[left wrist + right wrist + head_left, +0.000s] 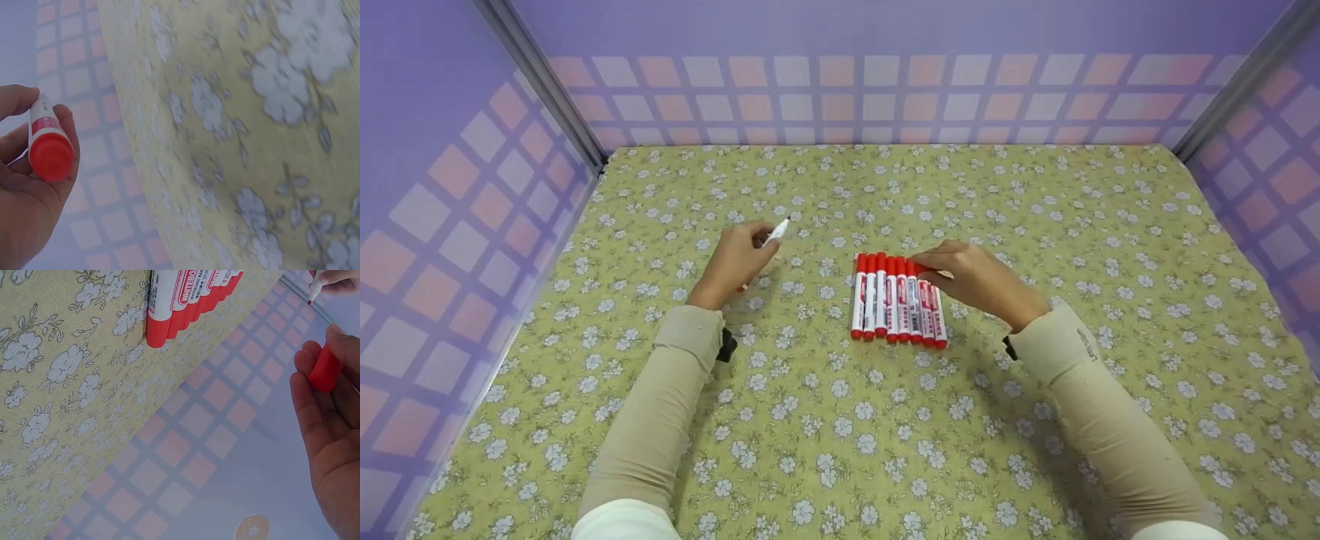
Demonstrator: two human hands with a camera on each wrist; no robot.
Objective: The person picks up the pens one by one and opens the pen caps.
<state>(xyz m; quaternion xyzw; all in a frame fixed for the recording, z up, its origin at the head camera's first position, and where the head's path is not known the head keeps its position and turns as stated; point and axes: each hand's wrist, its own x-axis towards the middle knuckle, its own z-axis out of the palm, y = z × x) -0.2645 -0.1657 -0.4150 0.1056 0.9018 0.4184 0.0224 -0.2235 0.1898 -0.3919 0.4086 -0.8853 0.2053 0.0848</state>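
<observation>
A lilac wall printed with pink and white squares [840, 105] stands behind a yellow-green cloth with white flowers [840, 435]. On the cloth, near its middle, lies a side-by-side row of white cylindrical whiteboard markers with red caps and red ends [891, 300], all pointing much the same way. Left of the row and off the cloth, the left hand [735, 256] has thumb and fingers clamped on a white marker with a bare dark tip and a red end [778, 230]. The right hand [971, 270] is by the row's right end, its thumb and fingers pinching a loose red plastic cap [326, 371]. The step in hand looks to be the handling of one uncapped marker, with pen and cap held well apart. Recapping would call for bringing the hands together, lining the tip up with the cap's mouth and pushing straight, while the right hand lifts clear without nudging the row.
</observation>
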